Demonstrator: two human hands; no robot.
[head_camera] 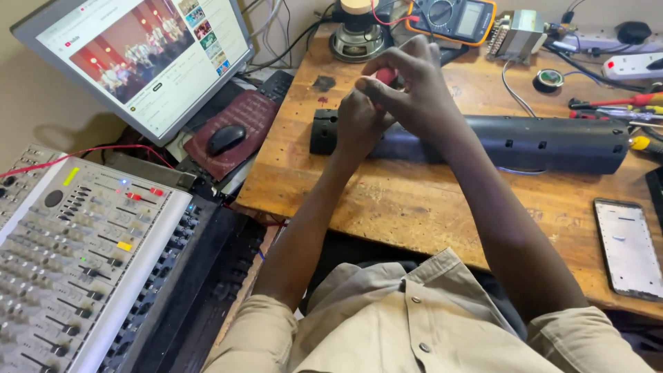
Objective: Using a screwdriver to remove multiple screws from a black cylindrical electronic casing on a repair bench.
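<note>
A wooden bench (414, 207) fills the middle of the view, its top pale and worn, and across it lies a long black casing (539, 141), a tube-like shell with small slots, running from near the bench's left edge almost to the right edge. To the left, off the bench, a tilted monitor (138, 62) shows a video page, and below it sits a grey mixer (76, 262) with rows of knobs and faders. A black mouse (226, 138) rests on a dark red pad (248, 114) between the monitor and the bench. At the far edge stand a yellow multimeter (452, 19) and a bare speaker (356, 38); a phone (627, 247) lies face up near the right front corner, and screwdrivers (615, 103) lie at the right. Both hands meet over the casing's left part: the left hand (359, 124) is curled into a fist just above the casing, what it grips hidden, while the right hand (414, 83) closes its fingers on a red handle (385, 74), held above the left fist
</note>
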